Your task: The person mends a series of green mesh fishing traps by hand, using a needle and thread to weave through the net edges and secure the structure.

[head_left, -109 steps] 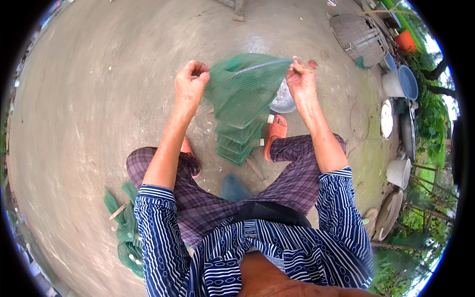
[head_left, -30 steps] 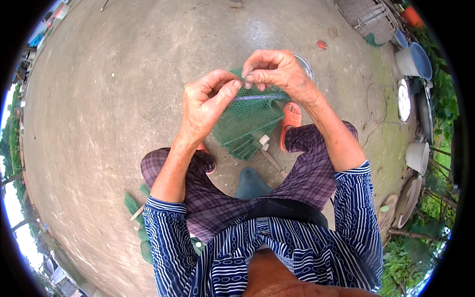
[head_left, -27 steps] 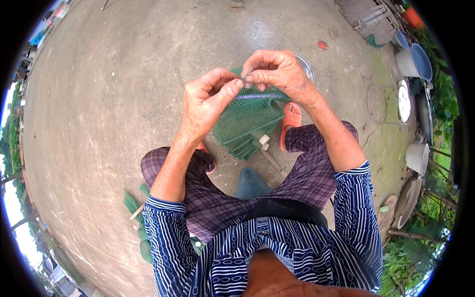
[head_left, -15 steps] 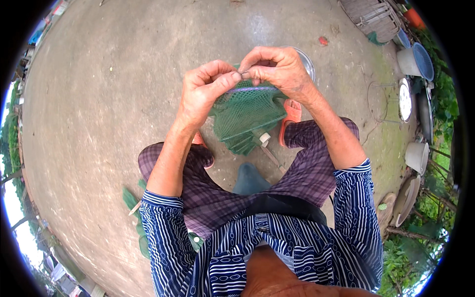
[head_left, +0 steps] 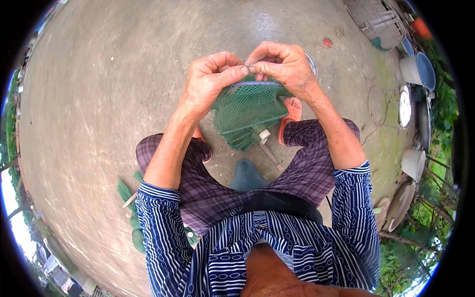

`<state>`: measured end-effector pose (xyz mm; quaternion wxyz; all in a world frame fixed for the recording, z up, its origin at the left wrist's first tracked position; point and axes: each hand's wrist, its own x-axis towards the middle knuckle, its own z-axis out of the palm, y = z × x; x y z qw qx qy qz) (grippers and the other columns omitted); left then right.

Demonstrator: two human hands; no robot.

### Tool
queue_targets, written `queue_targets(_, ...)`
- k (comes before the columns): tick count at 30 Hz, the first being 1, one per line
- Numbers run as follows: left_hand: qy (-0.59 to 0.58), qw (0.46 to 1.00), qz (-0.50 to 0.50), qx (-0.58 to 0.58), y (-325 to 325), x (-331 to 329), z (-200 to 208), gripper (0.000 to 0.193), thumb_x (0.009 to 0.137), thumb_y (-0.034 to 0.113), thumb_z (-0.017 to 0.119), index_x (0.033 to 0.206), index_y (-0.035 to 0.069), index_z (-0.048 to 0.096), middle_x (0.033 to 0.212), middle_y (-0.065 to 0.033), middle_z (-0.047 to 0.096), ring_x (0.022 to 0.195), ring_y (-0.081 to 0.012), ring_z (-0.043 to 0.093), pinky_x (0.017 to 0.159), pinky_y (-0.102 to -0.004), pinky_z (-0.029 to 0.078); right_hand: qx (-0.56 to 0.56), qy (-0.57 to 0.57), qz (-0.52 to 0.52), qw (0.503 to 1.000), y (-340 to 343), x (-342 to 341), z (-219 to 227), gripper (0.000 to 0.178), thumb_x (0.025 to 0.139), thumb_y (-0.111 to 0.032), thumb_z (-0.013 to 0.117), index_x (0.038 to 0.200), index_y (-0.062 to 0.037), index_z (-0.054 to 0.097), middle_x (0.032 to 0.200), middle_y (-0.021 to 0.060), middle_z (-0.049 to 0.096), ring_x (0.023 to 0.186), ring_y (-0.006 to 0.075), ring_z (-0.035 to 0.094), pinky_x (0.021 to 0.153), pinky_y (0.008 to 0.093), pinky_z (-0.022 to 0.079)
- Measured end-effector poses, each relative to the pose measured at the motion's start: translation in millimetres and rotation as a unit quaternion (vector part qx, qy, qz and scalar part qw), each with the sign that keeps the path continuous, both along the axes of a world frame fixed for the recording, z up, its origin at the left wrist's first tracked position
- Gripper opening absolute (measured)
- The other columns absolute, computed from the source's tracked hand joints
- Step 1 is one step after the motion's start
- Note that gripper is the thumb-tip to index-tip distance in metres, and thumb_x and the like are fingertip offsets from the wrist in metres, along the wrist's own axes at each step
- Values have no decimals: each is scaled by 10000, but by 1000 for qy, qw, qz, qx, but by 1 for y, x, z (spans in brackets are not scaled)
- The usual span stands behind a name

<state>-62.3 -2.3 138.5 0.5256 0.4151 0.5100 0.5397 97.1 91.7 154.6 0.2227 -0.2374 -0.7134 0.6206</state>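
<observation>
My left hand (head_left: 210, 81) and my right hand (head_left: 287, 67) meet fingertip to fingertip above a green mesh net (head_left: 250, 109). Thumb and forefinger are pinched on each side; whatever lies between them is too small to make out. Just below the fingers runs the net's pale purple edge cord (head_left: 257, 83), and the mesh hangs down between my knees. Beside the net's lower end is a stick (head_left: 272, 157) with a white piece (head_left: 264, 134) near its top.
A round metal rim (head_left: 312, 63) shows behind my right hand. More green netting (head_left: 137, 232) lies by my left hip. Along the right stand a bucket with a blue inside (head_left: 424, 71), a wire stand (head_left: 378, 106), a white tub (head_left: 413, 164) and a wicker piece (head_left: 378, 22).
Both hands have shifted slightly to the right and stay pinched together. The net hangs much as before. The whole view has turned a little.
</observation>
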Motion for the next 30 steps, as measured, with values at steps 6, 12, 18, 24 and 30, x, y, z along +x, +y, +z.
queue_targets(6,-18,1000,0,-17,1,0,4,93,739,93,628,797,22,611,682,24,566,619,-39,483,563,-179,364,-7,-9,4,1000,1,-1,-1,104,736,-49,597,825,0,616,668,23,589,598,77,533,539,202,427)
queue_targets(12,-16,1000,2,-17,1,0,1,45,715,61,611,749,35,601,629,48,530,566,-20,446,532,-172,345,6,-30,4,1000,-1,-1,2,104,732,-51,602,813,12,618,653,24,583,598,75,527,544,204,430)
queue_targets(18,27,1000,8,12,1,4,1,21,708,33,582,719,51,583,577,78,477,546,-4,396,500,-173,298,16,-66,23,997,4,1,0,130,735,-87,629,828,4,628,649,11,579,600,66,523,550,194,425)
queue_targets(24,56,998,5,36,1,4,4,36,705,21,573,712,56,572,570,83,463,537,-1,372,484,-178,281,-30,-53,42,997,5,1,-1,186,755,-186,658,826,-17,633,667,-7,575,620,54,521,549,193,413)
queue_targets(30,61,998,-12,26,2,0,3,16,701,36,569,715,44,571,600,66,487,564,-9,419,492,-177,331,-87,-47,64,993,8,2,-7,198,750,-207,660,827,-27,630,674,-19,560,630,51,504,566,190,398)
